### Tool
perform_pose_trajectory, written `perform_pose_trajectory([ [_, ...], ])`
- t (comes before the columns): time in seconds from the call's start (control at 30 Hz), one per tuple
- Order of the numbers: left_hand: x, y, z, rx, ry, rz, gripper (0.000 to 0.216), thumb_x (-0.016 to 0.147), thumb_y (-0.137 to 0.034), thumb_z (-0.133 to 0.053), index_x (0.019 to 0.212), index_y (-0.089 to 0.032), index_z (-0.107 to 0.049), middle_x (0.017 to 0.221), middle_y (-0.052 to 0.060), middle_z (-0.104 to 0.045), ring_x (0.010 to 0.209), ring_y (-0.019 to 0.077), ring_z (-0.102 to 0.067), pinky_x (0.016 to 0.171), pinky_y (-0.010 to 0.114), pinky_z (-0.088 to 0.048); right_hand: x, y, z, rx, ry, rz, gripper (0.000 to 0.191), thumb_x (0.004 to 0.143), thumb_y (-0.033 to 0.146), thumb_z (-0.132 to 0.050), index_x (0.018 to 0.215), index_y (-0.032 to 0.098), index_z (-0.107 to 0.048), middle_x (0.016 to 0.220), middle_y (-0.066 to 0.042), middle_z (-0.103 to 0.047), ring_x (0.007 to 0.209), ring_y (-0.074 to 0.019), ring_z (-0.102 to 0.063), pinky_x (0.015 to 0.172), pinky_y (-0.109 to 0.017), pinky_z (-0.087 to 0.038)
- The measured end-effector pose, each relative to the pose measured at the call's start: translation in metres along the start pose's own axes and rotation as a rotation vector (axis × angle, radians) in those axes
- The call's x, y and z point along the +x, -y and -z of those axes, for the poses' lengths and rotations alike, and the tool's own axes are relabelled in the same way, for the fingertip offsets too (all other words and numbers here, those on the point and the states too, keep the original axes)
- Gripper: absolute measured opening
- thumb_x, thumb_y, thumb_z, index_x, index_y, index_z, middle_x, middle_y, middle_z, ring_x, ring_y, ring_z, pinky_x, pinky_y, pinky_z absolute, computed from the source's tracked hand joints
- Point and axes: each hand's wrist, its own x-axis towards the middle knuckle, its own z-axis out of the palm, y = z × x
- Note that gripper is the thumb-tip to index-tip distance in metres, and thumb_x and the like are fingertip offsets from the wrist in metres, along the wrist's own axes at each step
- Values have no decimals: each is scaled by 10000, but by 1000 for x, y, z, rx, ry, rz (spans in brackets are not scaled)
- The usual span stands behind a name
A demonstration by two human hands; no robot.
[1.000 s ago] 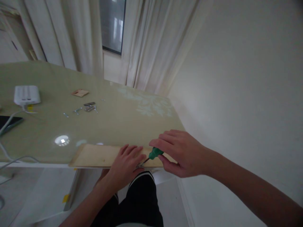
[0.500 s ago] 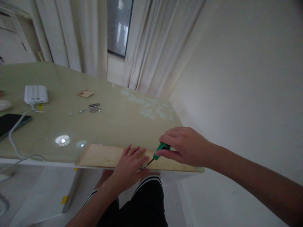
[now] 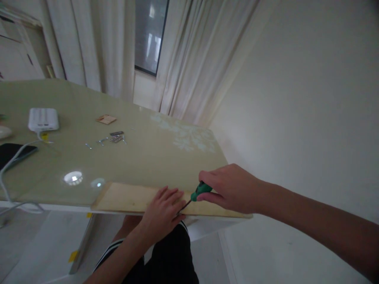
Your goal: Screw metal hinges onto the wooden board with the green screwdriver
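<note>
A pale wooden board [image 3: 126,197] lies along the near edge of the table. My left hand [image 3: 161,213] rests flat on it near the middle, fingers stretched out, thumb low by the near edge. In my right hand [image 3: 226,187] is a screwdriver [image 3: 201,190] with a green handle, fingers wrapped round the grip. Its thin shaft slants down to the left, and its tip meets a spot beside my left thumb and forefinger. Whatever small part sits under the tip is mostly hidden by the left hand.
Further back on the glossy table [image 3: 154,161] lie small metal pieces [image 3: 116,137], loose screws [image 3: 102,141] and a small wooden piece [image 3: 106,119]. To the left are a white box-shaped device [image 3: 43,119] with a cable and a dark phone [image 3: 14,153]. A wall [image 3: 296,118] stands at the right.
The right hand has turned slightly on the screwdriver, whose tip remains beside the left thumb. My legs have shifted left under the table edge, and the view has moved a little.
</note>
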Motion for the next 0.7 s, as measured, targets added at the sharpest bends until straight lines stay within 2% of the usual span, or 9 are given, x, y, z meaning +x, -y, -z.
perform_pose_trajectory([
  [0.1,1,-1,-3,-18,-57,21,281,945,-408,-755,1204,-302,-728,1325,17,-747,1277,320,-641,1156,577,-398,5,2,2,-87,44,-124,543,1050,654,-443,952,170,-669,770,-105,-748,665,-235,-691,556,-287,-250],
  [0.17,1,-2,-5,-15,-100,15,193,996,-371,-686,1163,-295,-744,1281,15,-764,1248,311,-653,1139,566,-409,6,3,3,-58,44,-67,485,1046,629,-481,1001,183,-668,859,-105,-772,717,-232,-706,574,-280,-283],
  [0.23,2,-3,-6,-8,-134,6,168,1024,-339,-637,1133,-290,-756,1255,17,-774,1220,301,-664,1124,552,-419,5,3,3,7,38,51,340,1037,525,-570,1123,203,-635,1009,-94,-786,817,-227,-723,601,-274,-320],
  [0.3,2,-3,-6,-9,-148,8,163,1024,-334,-633,1116,-293,-762,1245,17,-776,1210,295,-666,1119,544,-422,5,4,3,28,36,85,314,1031,477,-593,1180,201,-601,1041,-93,-785,845,-227,-726,601,-276,-326],
  [0.4,2,-2,-6,-31,-132,9,191,983,-382,-698,1145,-301,-760,1259,19,-773,1232,299,-656,1130,543,-414,8,5,1,-55,58,-68,450,1047,604,-490,1085,177,-629,869,-111,-776,739,-251,-719,558,-293,-278],
  [0.47,1,-1,-6,-37,-106,4,253,947,-415,-745,1175,-307,-756,1283,25,-766,1251,308,-649,1139,547,-406,11,4,2,-102,82,-142,539,1046,666,-424,1018,178,-649,829,-128,-769,717,-268,-721,552,-299,-262],
  [0.57,1,1,-6,-23,-64,20,256,938,-425,-757,1169,-315,-762,1311,25,-758,1269,318,-643,1148,555,-396,13,2,8,-58,118,-112,512,999,677,-527,1119,191,-631,906,-119,-787,758,-273,-733,555,-296,-271],
  [0.63,0,1,-6,-21,-38,32,267,933,-439,-760,1172,-320,-761,1332,19,-750,1286,321,-634,1158,560,-387,13,2,13,-16,119,-55,500,964,617,-627,1228,194,-581,967,-103,-795,787,-267,-737,556,-297,-279],
  [0.7,0,1,-5,-27,-13,31,325,913,-461,-777,1207,-323,-749,1368,17,-733,1312,326,-619,1171,566,-376,12,5,17,-23,112,-31,494,969,572,-637,1261,181,-561,977,-108,-796,801,-266,-737,562,-303,-292],
])
